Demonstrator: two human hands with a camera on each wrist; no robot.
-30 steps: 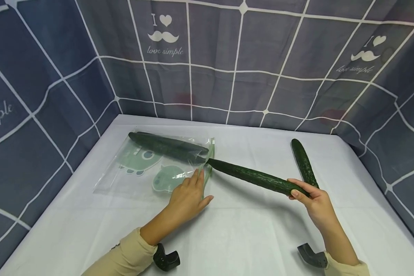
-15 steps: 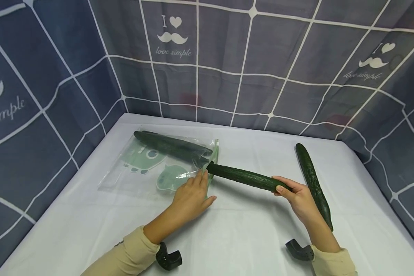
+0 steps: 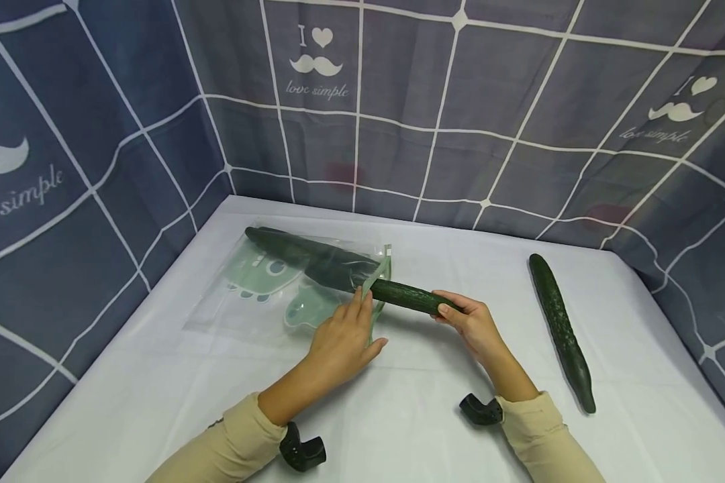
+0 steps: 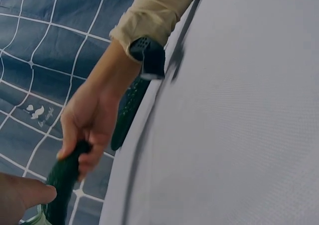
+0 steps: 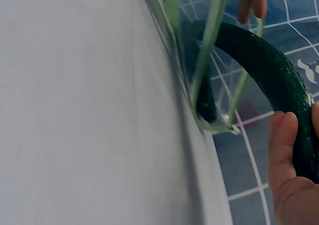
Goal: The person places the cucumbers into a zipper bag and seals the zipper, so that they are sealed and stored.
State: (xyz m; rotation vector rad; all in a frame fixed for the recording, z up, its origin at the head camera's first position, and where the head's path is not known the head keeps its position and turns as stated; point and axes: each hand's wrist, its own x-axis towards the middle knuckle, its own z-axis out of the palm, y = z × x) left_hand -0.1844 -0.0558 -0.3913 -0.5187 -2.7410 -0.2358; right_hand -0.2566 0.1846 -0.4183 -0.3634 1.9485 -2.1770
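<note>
A clear zip bag (image 3: pixel 217 320) with green cartoon prints lies on the white table, its green-edged mouth facing right. Dark cucumber (image 3: pixel 286 247) shows through its plastic along the back. My right hand (image 3: pixel 474 329) grips the near end of another cucumber (image 3: pixel 407 296), thumb on one side and fingers on the other. That cucumber's far part is inside the bag, seen through the film. My left hand (image 3: pixel 341 342) touches the bag's mouth with straight fingers, thumb spread apart. In the right wrist view, the green rim (image 5: pixel 209 50) gapes around the cucumber (image 5: pixel 269 60).
One more cucumber (image 3: pixel 560 329) lies on the table at the right, beyond my right forearm. Dark grid-patterned curtains (image 3: pixel 411 100) hang along the back and sides of the white table (image 3: pixel 399 416). A black wrist mount (image 3: pixel 302 448) sits at each cuff.
My right hand has moved left, sliding the cucumber farther into the bag. My left hand stays at the bag's mouth. The cucumber at the right has come into full view.
</note>
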